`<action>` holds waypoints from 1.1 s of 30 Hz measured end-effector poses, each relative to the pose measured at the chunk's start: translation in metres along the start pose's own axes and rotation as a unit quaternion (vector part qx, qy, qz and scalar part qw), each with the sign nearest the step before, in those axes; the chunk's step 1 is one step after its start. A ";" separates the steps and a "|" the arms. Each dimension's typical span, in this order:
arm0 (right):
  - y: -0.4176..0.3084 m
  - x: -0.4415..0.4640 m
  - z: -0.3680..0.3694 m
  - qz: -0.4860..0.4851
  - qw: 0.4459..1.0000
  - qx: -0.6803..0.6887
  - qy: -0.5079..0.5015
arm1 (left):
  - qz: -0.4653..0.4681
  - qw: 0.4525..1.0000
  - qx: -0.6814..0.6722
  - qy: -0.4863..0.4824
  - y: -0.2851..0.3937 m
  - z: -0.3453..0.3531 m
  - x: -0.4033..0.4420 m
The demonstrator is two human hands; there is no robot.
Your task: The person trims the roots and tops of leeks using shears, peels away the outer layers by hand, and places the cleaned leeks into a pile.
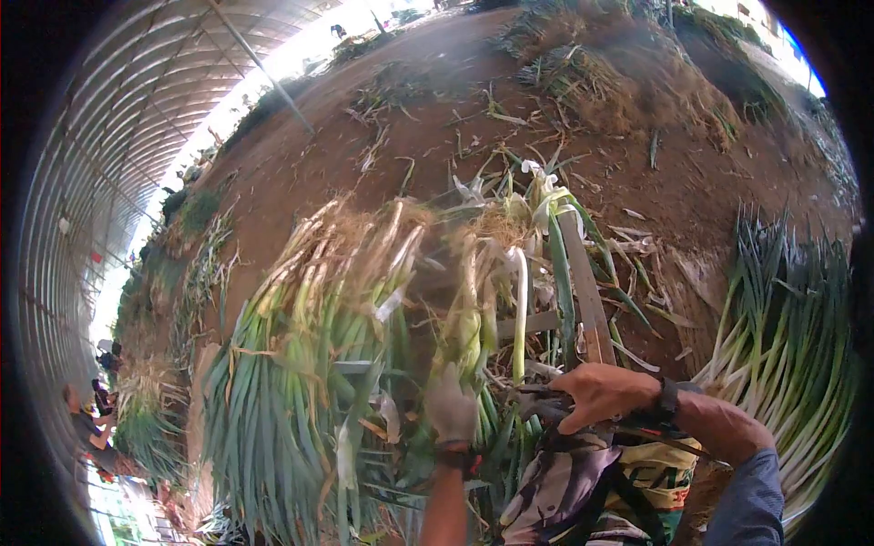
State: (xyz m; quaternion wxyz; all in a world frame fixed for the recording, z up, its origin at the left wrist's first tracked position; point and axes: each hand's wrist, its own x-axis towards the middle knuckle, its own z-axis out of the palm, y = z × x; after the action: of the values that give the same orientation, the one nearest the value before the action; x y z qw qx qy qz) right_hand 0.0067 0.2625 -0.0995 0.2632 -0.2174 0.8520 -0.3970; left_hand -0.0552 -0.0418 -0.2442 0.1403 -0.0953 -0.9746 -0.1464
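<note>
My left hand [452, 407], in a pale glove and smeared by motion, is over the green stalks of a few long green onions [470, 318]. Whether its fingers grip them cannot be made out. My right hand [605, 393] is bare, with a dark watch at the wrist. Its thumb and fingers are apart above my lap, close to a dark object [542, 401] that I cannot identify. A pale, cleaned green onion [521, 314] stands out just ahead of my hands. To the left lies a thick pile of unpeeled green onions [282, 391], roots pointing away from me.
A narrow wooden board [585, 291] rises in front of my right hand, with stripped leaves around it. Cleaned green onions [783, 355] lie at the right. More heaps [628, 82] are on the soil behind. Another person [91, 423] is at the far left.
</note>
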 end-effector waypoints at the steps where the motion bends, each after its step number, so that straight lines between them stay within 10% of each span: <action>1: 0.001 0.004 0.001 0.005 1.000 -0.018 -0.008 | 0.004 1.000 0.011 -0.016 -0.003 0.003 0.005; 7: 0.020 0.029 0.011 -0.012 0.992 -0.113 0.064 | -0.069 0.981 -0.012 -0.184 -0.001 -0.022 0.055; 15: 0.031 0.058 0.017 -0.027 0.979 -0.113 0.170 | 0.010 0.976 0.137 0.171 -0.021 -0.072 0.146; 20: 0.038 0.082 0.011 -0.033 0.966 -0.142 0.215 | 0.107 0.992 -0.064 0.018 -0.012 -0.032 0.073; 33: 0.052 0.136 -0.011 0.041 0.955 -0.140 0.258 | -0.087 0.965 -0.128 -0.211 -0.007 -0.008 0.000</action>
State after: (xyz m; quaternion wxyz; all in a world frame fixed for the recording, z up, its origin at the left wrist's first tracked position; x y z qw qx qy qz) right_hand -0.1127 0.2200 -0.1721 0.0173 -0.1071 0.9460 -0.3054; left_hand -0.0546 -0.0505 -0.2383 -0.0950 -0.0558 -0.9598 -0.2583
